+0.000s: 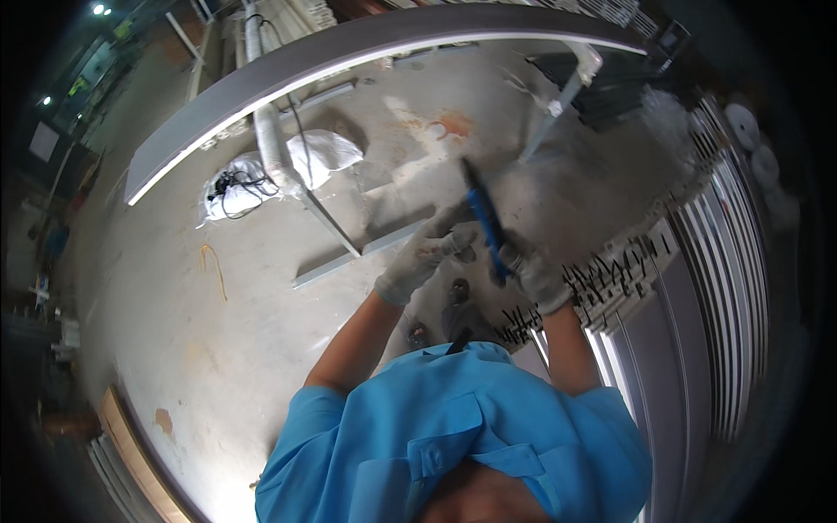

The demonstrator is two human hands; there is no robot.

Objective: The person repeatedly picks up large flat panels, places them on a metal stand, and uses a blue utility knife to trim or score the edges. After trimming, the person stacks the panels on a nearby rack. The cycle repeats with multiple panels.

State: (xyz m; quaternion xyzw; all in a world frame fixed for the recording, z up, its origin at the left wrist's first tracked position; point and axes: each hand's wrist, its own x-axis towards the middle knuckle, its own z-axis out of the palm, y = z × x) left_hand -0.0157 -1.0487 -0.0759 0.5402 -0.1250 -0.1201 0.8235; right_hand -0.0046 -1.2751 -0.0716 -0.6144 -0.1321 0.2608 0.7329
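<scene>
Currently holding a slim blue-and-black hand tool (486, 222) in the pale-gloved right hand (534, 277), wrapped closely around the blue handle. Tilting it with the dark tip toward a long, curved-looking grey panel with a white edge (366, 39), on the near side of that panel, right of its middle and well apart from it. Holding the pale-gloved left hand (418, 264) just left of the tool, also on the panel's near side, with fingers partly extended; cannot tell, through the blur, whether gripping anything there. Wearing a bright blue short-sleeved shirt (427, 410), farther back on the panel's near side.

Showing below the panel's left half a crumpled white sack (331, 152), a tangled black cable (231, 185) and a straight grey metal leg (333, 224) meeting a flat grey metal bar (384, 239) on the pale concrete floor (279, 331). Also showing a thin yellow cord (218, 277) nearer than the panel's left end and, to the right of its right end, stacked long white-edged strips (737, 261) and round white rolls (744, 128).
</scene>
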